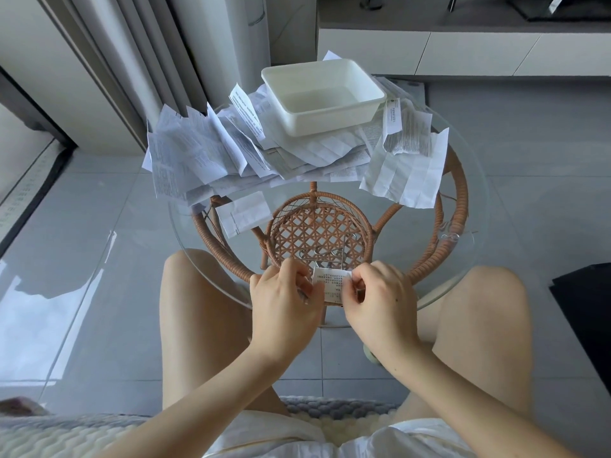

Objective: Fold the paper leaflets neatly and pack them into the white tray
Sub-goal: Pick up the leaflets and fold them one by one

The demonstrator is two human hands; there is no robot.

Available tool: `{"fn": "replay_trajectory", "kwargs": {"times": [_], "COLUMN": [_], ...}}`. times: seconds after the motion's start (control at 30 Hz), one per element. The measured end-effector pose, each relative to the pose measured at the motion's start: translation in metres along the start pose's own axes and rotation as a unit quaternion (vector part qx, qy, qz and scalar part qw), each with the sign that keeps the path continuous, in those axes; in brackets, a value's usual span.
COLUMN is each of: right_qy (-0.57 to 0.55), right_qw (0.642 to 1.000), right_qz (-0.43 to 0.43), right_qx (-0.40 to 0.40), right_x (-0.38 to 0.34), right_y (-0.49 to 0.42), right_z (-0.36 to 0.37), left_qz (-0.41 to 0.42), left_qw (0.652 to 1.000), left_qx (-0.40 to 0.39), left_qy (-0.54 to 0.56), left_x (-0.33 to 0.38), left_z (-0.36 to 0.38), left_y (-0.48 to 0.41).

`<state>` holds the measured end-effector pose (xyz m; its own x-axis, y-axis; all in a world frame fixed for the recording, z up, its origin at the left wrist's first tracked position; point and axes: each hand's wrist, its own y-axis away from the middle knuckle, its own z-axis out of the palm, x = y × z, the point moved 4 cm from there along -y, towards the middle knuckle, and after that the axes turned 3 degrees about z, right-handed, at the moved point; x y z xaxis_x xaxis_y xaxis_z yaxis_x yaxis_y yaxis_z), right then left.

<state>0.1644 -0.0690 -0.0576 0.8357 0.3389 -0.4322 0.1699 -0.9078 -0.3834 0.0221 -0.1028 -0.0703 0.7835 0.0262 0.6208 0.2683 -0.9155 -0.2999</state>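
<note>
Upper left of centre, the pile (198,150) of unfolded leaflets spreads over the tabletop (413,226), with one folded piece (244,213) lying just below it. At lower centre my left hand (281,302) pinches the left edge of a small, part-folded leaflet (332,282). Straight above it in the frame, the tray (322,94) sits on the papers and looks empty. My right hand (380,302) pinches the leaflet's right edge. I'd bring the edges flush, press the crease flat with a fingertip, then carry it to the tray. Loose sheets (406,170) overhang at right.
</note>
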Motion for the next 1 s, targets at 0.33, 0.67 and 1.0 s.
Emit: {"fn": "replay_trajectory", "kwargs": {"times": [0.33,0.67,1.0], "right_qy": [0.027,0.035,0.012], "right_qw": [1.0,0.999,1.0], "right_qz": [0.004,0.001,0.009], "right_qx": [-0.009,-0.002,-0.015], "right_x": [0.0,0.0,0.005], "right_y": [0.001,-0.001,0.0], "right_z": [0.003,0.001,0.006], "left_qz": [0.005,0.026,0.288], "left_qw": [1.0,1.0,0.956], "left_qx": [0.005,-0.005,-0.02], "left_qy": [-0.01,-0.012,-0.051], "left_x": [0.001,-0.004,0.005], "left_z": [0.001,0.002,0.001], "left_y": [0.0,0.001,-0.001]}}
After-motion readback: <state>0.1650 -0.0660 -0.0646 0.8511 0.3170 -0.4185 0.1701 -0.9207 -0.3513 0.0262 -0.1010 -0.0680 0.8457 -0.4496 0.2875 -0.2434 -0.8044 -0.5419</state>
